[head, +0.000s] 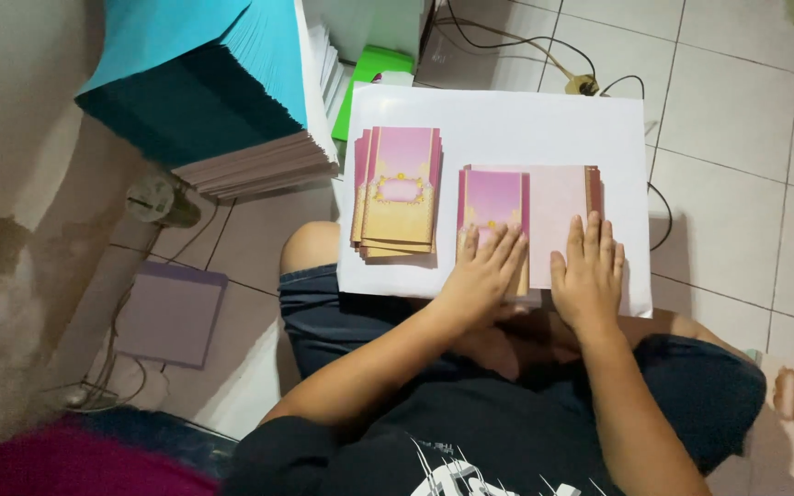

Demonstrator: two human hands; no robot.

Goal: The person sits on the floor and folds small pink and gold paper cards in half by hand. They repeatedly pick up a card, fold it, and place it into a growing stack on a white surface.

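Note:
A white board [507, 124] rests across my lap. On it lies an open pink and gold card [526, 197]. My left hand [484, 271] presses flat on the card's printed left flap, fingers spread. My right hand [588, 271] lies flat on its plain pale pink right panel. To the left, a small pile of folded pink and gold cards [399, 188] sits on the board, apart from both hands.
A tall stack of paper with a teal top [204, 83] stands at the upper left, a green sheet [369, 78] beside it. A lilac card [172, 312] and cables [544, 50] lie on the tiled floor. A roll of tape [160, 200] sits near the wall.

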